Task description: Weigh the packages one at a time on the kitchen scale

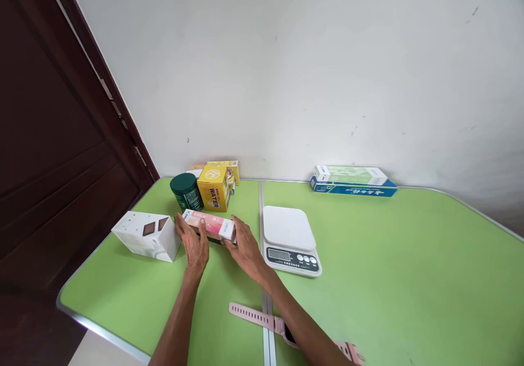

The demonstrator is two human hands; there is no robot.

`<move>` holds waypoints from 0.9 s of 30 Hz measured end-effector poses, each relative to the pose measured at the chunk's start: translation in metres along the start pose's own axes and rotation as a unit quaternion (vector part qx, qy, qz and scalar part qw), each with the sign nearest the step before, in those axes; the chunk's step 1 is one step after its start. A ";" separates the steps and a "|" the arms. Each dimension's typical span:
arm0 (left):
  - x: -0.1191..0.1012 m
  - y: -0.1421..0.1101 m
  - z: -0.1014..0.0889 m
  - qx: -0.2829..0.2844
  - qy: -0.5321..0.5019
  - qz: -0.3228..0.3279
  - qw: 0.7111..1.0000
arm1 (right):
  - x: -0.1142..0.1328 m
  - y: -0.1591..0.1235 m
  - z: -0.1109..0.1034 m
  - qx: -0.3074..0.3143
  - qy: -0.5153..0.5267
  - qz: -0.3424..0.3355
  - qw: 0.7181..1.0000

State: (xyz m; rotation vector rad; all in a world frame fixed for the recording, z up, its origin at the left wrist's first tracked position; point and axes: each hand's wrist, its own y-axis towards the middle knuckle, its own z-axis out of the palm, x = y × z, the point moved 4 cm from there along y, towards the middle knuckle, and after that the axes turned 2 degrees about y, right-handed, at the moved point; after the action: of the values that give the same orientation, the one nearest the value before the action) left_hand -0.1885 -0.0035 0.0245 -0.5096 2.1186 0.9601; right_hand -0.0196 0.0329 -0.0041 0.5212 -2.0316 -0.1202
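A long pink and white box (209,225) lies on the green table (388,279), held between both hands. My left hand (194,243) grips its left end with the thumb up on the box. My right hand (245,246) grips the right end, fingers curled around it. A dark object shows under the box between the hands. A white kitchen scale (290,238) sits just right of my right hand. A pink watch strap (256,317) lies near the table's front, partly hidden under my right forearm.
A white box (147,235) lies left of my left hand. Behind stand a dark green jar (186,191) and yellow boxes (215,187). Green and blue flat boxes (352,180) rest by the white wall. A dark door (53,137) stands at left.
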 end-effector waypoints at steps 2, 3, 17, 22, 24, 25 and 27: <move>0.000 0.002 0.002 0.001 -0.007 -0.016 1.000 | -0.004 -0.004 -0.002 -0.023 -0.001 0.016 1.000; 0.000 0.003 0.002 0.001 -0.010 -0.022 1.000 | -0.006 -0.006 -0.002 -0.037 -0.002 0.029 0.999; -0.021 -0.012 -0.006 -0.016 -0.032 0.021 0.999 | 0.023 -0.039 0.014 -0.232 0.020 0.022 0.972; -0.050 -0.046 0.014 0.124 -0.163 0.053 0.977 | 0.014 -0.040 -0.069 -0.302 0.014 0.048 0.952; -0.058 -0.063 0.031 0.203 -0.209 0.064 0.955 | 0.001 -0.045 -0.105 -0.320 0.013 0.076 0.944; -0.061 -0.070 0.039 0.236 -0.223 0.067 0.943 | -0.006 -0.048 -0.121 -0.323 0.012 0.085 0.942; -0.065 -0.080 0.055 0.285 -0.238 0.067 0.926 | -0.022 -0.055 -0.144 -0.324 0.013 0.102 0.940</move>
State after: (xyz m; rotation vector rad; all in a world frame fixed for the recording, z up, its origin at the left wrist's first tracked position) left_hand -0.0727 -0.0098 0.0116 0.1553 1.8694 0.4292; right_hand 0.1295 0.0114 0.0342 -0.1028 -1.8630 -0.6263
